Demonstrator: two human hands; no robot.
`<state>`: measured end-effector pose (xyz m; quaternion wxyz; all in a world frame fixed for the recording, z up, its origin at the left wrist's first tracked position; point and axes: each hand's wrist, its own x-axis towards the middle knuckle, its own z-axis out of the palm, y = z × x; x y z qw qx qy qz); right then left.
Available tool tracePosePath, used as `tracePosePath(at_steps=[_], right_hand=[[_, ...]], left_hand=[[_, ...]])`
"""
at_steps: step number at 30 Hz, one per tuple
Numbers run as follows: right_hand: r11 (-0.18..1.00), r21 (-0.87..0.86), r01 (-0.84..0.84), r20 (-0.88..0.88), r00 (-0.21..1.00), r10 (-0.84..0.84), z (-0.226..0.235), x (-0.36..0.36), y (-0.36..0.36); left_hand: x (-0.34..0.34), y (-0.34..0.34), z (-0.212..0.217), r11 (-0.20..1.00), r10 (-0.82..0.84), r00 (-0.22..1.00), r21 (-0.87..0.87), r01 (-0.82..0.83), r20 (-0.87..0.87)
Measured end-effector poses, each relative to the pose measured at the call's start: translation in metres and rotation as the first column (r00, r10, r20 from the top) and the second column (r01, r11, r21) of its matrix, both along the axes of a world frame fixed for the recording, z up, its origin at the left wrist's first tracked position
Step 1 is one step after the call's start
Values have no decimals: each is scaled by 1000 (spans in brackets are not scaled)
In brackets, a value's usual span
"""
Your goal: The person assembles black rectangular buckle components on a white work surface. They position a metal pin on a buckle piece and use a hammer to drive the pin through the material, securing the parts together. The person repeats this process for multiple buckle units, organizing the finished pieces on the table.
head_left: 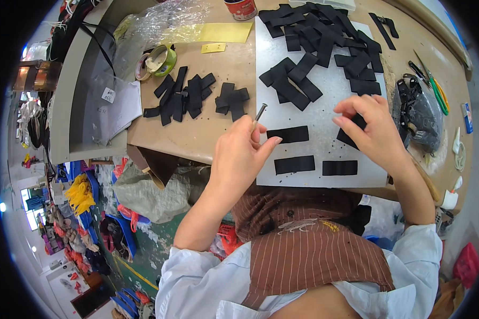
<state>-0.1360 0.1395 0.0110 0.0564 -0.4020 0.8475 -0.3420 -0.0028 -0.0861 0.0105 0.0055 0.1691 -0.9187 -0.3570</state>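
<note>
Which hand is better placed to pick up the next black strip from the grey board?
Right, probably. The right hand already rests its fingers on a black strip on the grey board, while the left hand holds a metal punch.

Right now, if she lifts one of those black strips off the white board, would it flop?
Probably. The black strips look thin and flat like fabric tape, so likely limp and light. Those in the heap drape over each other. Flat, so they shouldn't roll.

black strip (356, 130) | mostly hidden under right hand (372, 127) | red can (240, 8) cut off
</note>
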Motion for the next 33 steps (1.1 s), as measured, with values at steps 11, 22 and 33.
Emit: tracePosePath(at_steps=[11, 22, 33], right_hand=[[994, 107, 34, -263, 965, -4, -17, -25, -51], [962, 266, -63, -169, 979, 111, 9, -18, -6], [990, 127, 59, -287, 958, -21, -3, -39, -37]], left_hand=[[18, 0, -35, 962, -269, 896, -62, 265, -352], [-52, -36, -14, 899, -438, 769, -240, 366, -466], [-26, -9, -27, 902, -367, 803, -389, 185, -470]])
